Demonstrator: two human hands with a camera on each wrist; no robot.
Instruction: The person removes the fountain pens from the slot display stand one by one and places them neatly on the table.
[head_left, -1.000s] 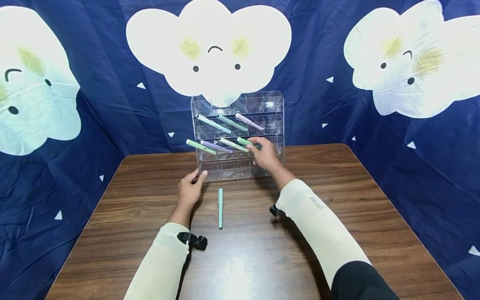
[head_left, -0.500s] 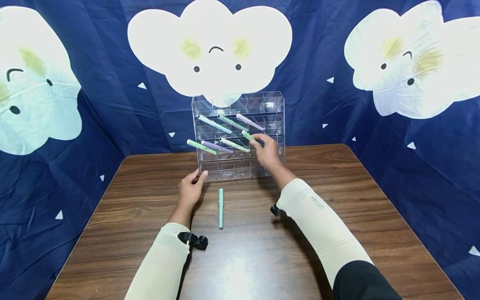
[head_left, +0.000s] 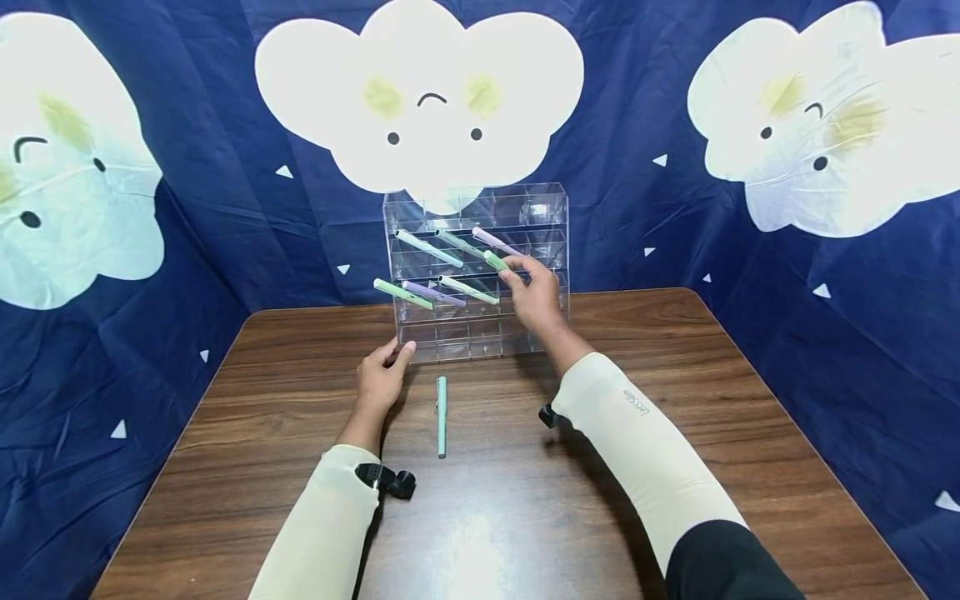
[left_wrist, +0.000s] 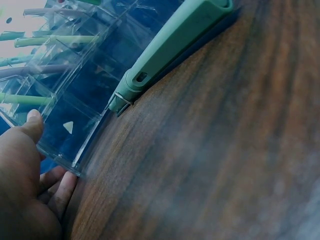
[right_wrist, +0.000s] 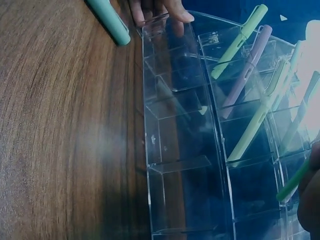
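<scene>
My right hand (head_left: 536, 296) pinches a green pen (head_left: 496, 261) in front of the clear acrylic pen rack (head_left: 550, 210), below the light purple pen (head_left: 491, 239) in an upper row. In the right wrist view that held green pen (right_wrist: 294, 182) slants at the right edge, against the rack's compartments. My left hand (head_left: 378, 382) holds the rack's lower left corner, thumb in front and fingers behind; the left wrist view shows this hand (left_wrist: 25, 175) close to the tabletop. On the table before the rack lies a teal pen (head_left: 442, 417), its clip end toward the rack.
A lower row of the rack bears a light green pen (head_left: 402, 294), a purple pen (head_left: 433, 293) and a pale green pen (head_left: 468, 289). Higher up sit a pale blue pen (head_left: 428, 248) and a teal-green pen (head_left: 459, 243). Blue cloth (head_left: 622, 208) hangs behind the wooden table (head_left: 300, 358).
My right hand has lifted the green pen from the lower row of pens up toward the upper row. The left hand has stayed at the rack's corner.
</scene>
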